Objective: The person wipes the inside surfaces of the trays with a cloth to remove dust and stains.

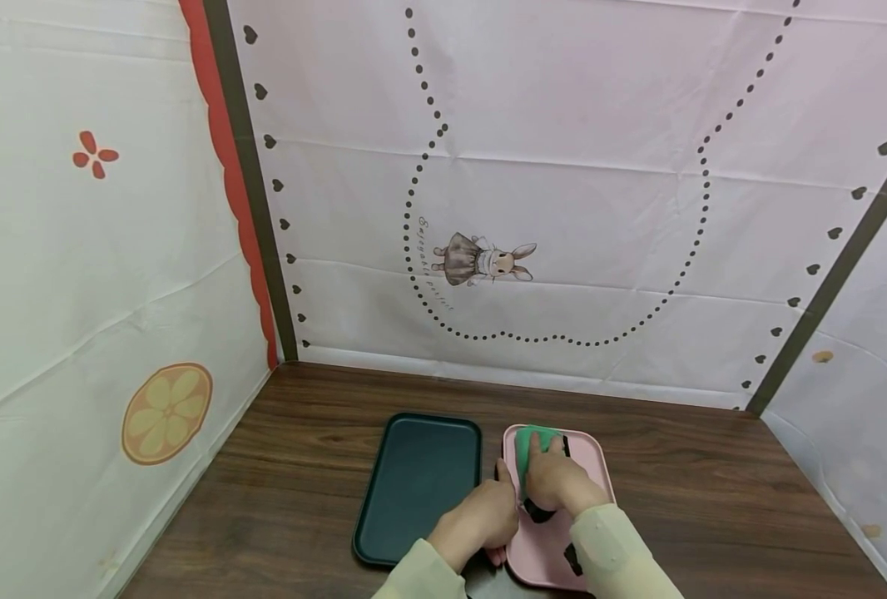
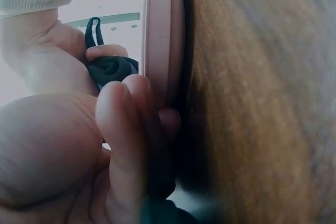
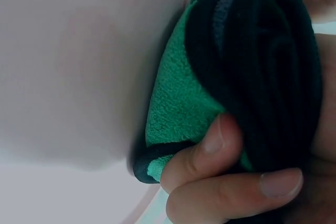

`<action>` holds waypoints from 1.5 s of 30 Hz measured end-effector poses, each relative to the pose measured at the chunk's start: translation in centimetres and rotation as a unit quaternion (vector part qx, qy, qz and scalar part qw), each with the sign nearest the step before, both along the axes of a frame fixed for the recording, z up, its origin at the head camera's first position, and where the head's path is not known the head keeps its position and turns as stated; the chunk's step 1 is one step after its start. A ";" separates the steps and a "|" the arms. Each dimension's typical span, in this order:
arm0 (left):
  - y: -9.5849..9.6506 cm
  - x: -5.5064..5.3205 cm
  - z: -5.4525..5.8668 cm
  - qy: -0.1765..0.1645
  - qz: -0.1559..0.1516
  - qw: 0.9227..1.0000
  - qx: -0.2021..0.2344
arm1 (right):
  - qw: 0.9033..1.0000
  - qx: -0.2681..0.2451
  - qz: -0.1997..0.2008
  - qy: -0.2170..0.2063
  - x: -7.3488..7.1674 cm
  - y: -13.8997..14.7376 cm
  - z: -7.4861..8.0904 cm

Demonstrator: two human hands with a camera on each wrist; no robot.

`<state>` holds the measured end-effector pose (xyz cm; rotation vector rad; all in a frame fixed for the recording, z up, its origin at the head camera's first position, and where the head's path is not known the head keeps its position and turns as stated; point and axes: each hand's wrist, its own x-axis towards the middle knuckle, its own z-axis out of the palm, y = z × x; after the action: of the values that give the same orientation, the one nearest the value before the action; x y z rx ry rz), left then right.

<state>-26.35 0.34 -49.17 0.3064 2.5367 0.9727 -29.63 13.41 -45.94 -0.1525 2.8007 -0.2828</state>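
Note:
In the head view my right hand (image 1: 559,482) lies over a folded green cloth (image 1: 535,437) on the pink tray (image 1: 537,559). The right wrist view shows my fingers (image 3: 202,158) curled round the cloth (image 3: 176,95), which is fuzzy, with dark edging and rolled dark layers. At the pink tray's left edge is my left hand (image 1: 492,512), its index finger lying along the side. Up close, the left fingertips (image 2: 113,100) hold the pink rim (image 2: 163,35); the underside of that grip is partly hidden.
A dark green tray (image 1: 424,487) stands to the left, close beside the left hand. Both trays rest on a brown wooden table (image 1: 286,482). A dark patch (image 1: 573,559) shows on the pink tray near the right sleeve. Printed cloth walls (image 1: 563,249) enclose the table.

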 end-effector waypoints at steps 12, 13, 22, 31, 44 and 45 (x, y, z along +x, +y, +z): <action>-0.2 0.2 0.3 -0.002 -0.009 1.000 0.014 | 1.000 -0.005 -0.001 -0.001 -0.1 -0.7 -0.1; -0.2 0.1 0.3 -0.004 -0.009 1.000 0.017 | 1.000 -0.007 0.000 0.000 -0.1 -0.8 -0.1; -0.3 0.0 0.5 -0.026 -0.016 0.999 0.020 | 1.000 -0.016 0.005 0.002 0.1 -1.1 0.1; -0.3 -0.3 0.4 -0.032 -0.017 0.999 0.013 | 1.000 -0.013 0.005 0.000 0.3 -1.2 -0.1; -0.1 -0.3 0.1 -0.044 0.001 0.999 0.019 | 1.000 -0.013 0.006 0.002 0.5 -1.1 -0.3; -0.1 -0.3 0.1 -0.047 0.002 0.999 0.018 | 1.000 -0.011 0.007 0.002 0.5 -1.1 -0.4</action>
<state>-26.69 0.21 -49.09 0.2596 2.4377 1.0108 -29.12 12.29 -46.34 -0.1770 2.8008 -0.3109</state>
